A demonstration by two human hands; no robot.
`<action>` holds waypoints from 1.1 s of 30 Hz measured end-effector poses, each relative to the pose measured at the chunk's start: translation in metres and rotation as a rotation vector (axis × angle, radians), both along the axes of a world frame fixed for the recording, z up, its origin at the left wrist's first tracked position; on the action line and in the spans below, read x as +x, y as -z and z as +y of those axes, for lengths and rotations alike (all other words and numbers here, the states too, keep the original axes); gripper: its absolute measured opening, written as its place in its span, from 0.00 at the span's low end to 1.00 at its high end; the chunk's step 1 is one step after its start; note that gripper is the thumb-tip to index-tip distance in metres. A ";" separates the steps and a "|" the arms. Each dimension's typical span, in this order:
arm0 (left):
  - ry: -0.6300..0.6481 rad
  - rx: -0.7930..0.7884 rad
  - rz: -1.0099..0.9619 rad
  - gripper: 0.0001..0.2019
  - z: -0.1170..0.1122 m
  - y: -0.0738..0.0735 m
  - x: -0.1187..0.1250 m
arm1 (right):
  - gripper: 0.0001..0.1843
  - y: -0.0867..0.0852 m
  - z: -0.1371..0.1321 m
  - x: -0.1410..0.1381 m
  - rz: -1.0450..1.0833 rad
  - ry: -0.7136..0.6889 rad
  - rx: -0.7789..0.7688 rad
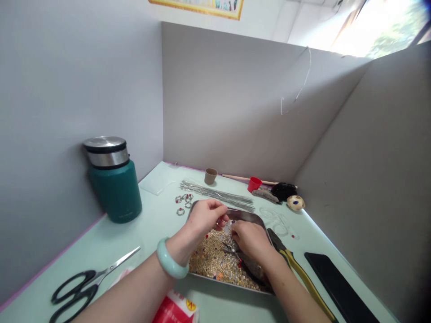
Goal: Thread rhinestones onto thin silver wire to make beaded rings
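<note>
Metal tray (229, 284): stood on the pale green tabletop (151, 287), holding mostly gold-toned beads (202, 260) with some red, clear and orange pieces among them
Left hand (208, 215): was over the tray's far part, thumb and fingers drawn together at the tips
Right hand (252, 237): was just beside it, fingers curled in above the beads
Grip: could not be confirmed for either hand; a fine wire or small bead may have been between the fingertips, but the view was too coarse to tell
Dark-handled tool (250, 272): lay in the tray among the beads, partly beneath the right hand; a knock from the wrist could have scattered beads
Loose wires (218, 195): lay in a bundle beyond the tray; a stray sleeve or finger could have fanned them apart
Small rings (181, 211): lay left of the tray, near the left forearm; a sideways sweep could have pushed them about
Scissors (97, 276): lay with blades parted beside the left forearm; careless withdrawal risked a scratch
</note>
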State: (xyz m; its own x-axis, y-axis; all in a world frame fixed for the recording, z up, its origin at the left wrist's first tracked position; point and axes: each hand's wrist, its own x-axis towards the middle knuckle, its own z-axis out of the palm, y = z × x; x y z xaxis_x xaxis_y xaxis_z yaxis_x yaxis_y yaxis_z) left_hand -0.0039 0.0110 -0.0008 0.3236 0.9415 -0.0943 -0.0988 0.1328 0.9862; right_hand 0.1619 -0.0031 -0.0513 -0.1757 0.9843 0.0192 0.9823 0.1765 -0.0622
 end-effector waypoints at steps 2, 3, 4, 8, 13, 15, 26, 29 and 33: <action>0.016 -0.013 -0.013 0.07 -0.001 -0.001 -0.001 | 0.09 0.001 -0.001 -0.001 0.028 -0.013 -0.003; 0.018 -0.024 -0.016 0.07 -0.002 -0.002 -0.001 | 0.09 0.002 -0.001 -0.002 0.050 -0.014 -0.001; 0.018 -0.034 -0.015 0.06 -0.002 -0.003 -0.001 | 0.09 0.003 -0.001 -0.001 0.080 -0.010 0.003; 0.050 -0.027 -0.006 0.06 -0.005 -0.006 -0.001 | 0.08 0.002 0.000 0.004 0.284 0.017 0.040; 0.100 0.064 0.094 0.07 -0.004 -0.003 0.001 | 0.09 -0.010 0.002 0.010 0.759 0.031 0.113; 0.129 0.077 0.135 0.08 -0.004 0.000 0.003 | 0.11 -0.017 0.002 0.011 0.989 0.039 0.116; 0.211 0.082 0.173 0.09 -0.006 0.003 0.006 | 0.12 -0.026 0.000 0.011 1.776 -0.003 -0.053; 0.220 0.077 0.179 0.09 -0.006 0.002 0.006 | 0.10 -0.025 0.000 0.012 1.844 -0.018 -0.095; 0.218 0.078 0.177 0.09 -0.006 0.002 0.006 | 0.09 -0.024 0.000 0.012 1.882 -0.036 -0.132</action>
